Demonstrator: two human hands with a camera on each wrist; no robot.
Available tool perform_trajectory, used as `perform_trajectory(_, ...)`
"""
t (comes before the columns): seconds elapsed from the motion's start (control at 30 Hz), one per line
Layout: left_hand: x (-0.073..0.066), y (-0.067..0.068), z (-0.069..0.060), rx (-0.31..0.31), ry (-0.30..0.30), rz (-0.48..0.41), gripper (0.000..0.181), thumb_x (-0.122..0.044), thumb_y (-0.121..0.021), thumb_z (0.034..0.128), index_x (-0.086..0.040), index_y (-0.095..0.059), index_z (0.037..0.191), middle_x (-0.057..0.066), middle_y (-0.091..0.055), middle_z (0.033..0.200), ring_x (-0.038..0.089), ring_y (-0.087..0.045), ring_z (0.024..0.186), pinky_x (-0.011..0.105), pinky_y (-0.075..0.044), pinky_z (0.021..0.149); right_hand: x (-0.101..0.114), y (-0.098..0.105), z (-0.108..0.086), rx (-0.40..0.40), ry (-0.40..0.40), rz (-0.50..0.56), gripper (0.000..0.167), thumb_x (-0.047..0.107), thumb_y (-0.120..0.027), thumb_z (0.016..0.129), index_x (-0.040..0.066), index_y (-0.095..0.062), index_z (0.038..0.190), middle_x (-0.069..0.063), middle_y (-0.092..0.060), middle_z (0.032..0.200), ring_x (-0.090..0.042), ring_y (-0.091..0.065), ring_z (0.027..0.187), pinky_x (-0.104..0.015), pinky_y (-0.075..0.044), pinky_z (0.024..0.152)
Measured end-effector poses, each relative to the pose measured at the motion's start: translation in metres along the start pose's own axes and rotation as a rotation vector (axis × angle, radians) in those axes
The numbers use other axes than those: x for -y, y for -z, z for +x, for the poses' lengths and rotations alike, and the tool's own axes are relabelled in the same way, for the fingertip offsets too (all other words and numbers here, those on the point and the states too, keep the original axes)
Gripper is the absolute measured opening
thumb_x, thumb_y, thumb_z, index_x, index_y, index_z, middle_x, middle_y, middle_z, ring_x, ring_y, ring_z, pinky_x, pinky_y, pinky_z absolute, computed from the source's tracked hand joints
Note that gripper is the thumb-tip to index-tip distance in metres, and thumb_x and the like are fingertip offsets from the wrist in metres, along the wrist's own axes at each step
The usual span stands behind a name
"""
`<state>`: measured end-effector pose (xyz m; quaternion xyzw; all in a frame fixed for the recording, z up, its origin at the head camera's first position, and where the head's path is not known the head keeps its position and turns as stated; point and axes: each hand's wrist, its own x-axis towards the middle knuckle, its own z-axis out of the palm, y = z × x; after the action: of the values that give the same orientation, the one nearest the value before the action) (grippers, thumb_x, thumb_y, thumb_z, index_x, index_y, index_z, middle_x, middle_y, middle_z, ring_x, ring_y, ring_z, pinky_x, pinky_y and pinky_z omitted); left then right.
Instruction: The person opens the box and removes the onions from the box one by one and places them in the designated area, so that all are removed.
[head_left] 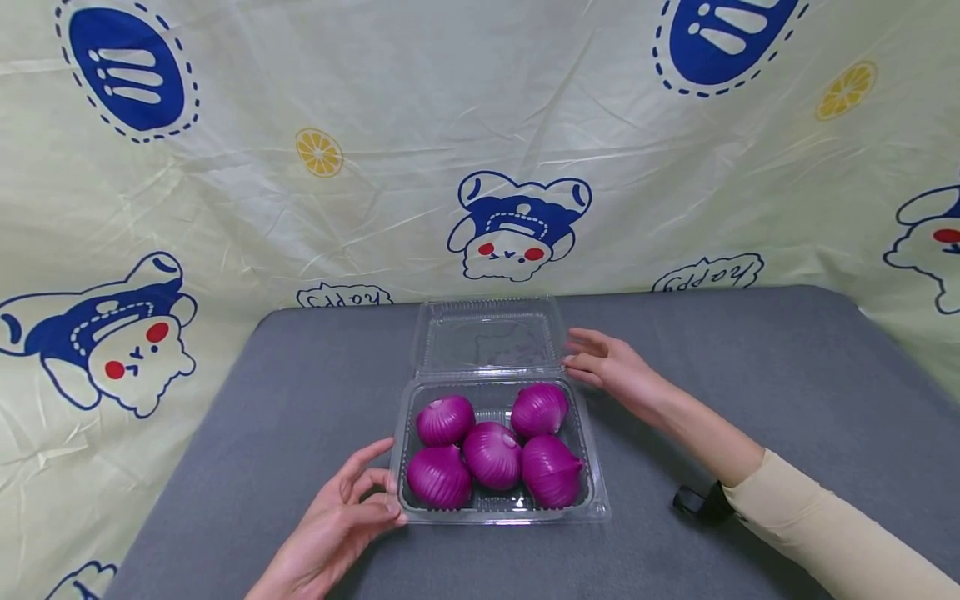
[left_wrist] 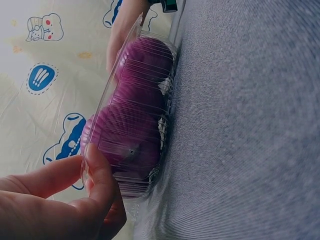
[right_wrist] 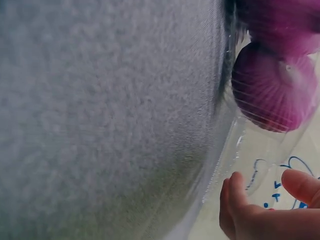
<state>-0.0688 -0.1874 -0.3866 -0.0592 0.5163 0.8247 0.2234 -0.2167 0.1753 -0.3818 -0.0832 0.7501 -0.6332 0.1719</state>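
Observation:
A clear plastic clamshell container [head_left: 497,517] rests on the grey table with its lid [head_left: 487,337] folded back, away from me. Several purple onions [head_left: 492,455] fill the tray part, one in the middle and the others about it. At the tray's near left corner, my left hand [head_left: 341,517] pinches the rim between thumb and fingers; the left wrist view shows the thumb [left_wrist: 100,172] on the rim. My right hand [head_left: 618,371], fingers loosely extended, is by the lid's right edge near the hinge. Whether its fingertips touch the plastic I cannot tell.
The grey cloth-covered table [head_left: 315,375] extends around the container on both sides. Behind it hangs a pale printed curtain [head_left: 390,225] that meets the table's far edge. A dark band with a black piece [head_left: 701,504] is on my right wrist.

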Motion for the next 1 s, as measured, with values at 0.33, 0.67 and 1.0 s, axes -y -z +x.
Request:
perform_trajectory(0.33,-0.001,0.001,-0.001,-0.003,0.002,0.007,0.085,0.016,-0.057,0.0849,-0.009,-0.015,0.154,0.006,-0.049,0.102,0.015,-0.058,0.077,0.034,-0.052,0.085,0.01,-0.009,-0.03,-0.089,0.171,-0.374,0.049,0.015,-0.06,0.098,0.005,-0.047,0.144,-0.019,-0.048,0.144,-0.038,-0.047,0.128,-0.056,-0.042,0.101)
perform_trajectory(0.67,-0.001,0.002,0.001,-0.007,0.002,0.017,0.084,0.016,-0.057,0.0859,-0.01,-0.016,0.154,0.007,-0.049,0.103,0.016,-0.058,0.077,0.035,-0.052,0.085,0.003,-0.019,-0.042,0.036,0.46,-0.577,0.046,0.009,-0.067,0.093,0.016,-0.057,0.138,-0.006,-0.046,0.148,-0.027,-0.042,0.135,-0.056,-0.041,0.102)
perform_trajectory(1.0,0.001,0.002,0.002,0.006,0.01,0.011,0.083,0.016,-0.055,0.0871,-0.008,-0.014,0.155,0.006,-0.051,0.101,0.016,-0.059,0.078,0.035,-0.053,0.084,0.003,-0.027,-0.041,0.133,0.493,-0.679,0.057,0.012,-0.074,0.088,0.017,-0.053,0.142,-0.004,-0.045,0.149,-0.026,-0.041,0.135,-0.053,-0.046,0.097)
